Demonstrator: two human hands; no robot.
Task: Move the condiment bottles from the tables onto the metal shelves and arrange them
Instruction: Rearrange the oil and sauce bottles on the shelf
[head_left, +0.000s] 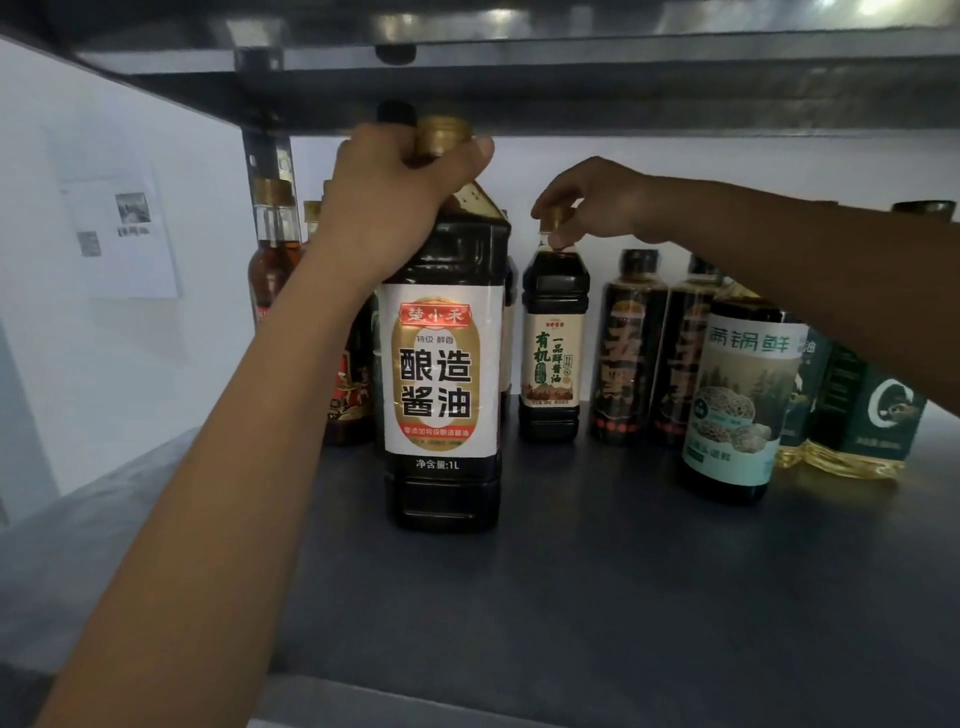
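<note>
1. On the metal shelf (571, 597), front left of centre: large soy sauce bottle (444, 374), dark, with a white and gold label and a gold cap. It is upright, with its base at the shelf surface.
2. Left hand (395, 192): fingers and thumb are curled round the large soy sauce bottle's neck, just under the cap.
3. Further back, just right of the large bottle: small soy sauce bottle (553, 353), dark, with a cream label. It stands upright on the shelf, apart from its neighbours.
4. Right hand (597, 202): reaches in from the right, fingertips pinching the small soy sauce bottle's gold cap from above.
5. Right of the small bottle: two dark bottles (626, 353) with orange lettering and black caps, side by side.
6. In front of these: mushroom-label bottle (737, 405), dark with a pale teal label, upright.
7. Far right: oil bottles (862, 415) with green labels and yellow contents, partly hidden by the right forearm.
8. Back left, behind the left forearm: amber bottles (272, 260) with gold caps, their count unclear.
9. Overhead: upper shelf (519, 78), close above the large bottle's cap.
10. Left wall: printed paper sheet (124, 234).
</note>
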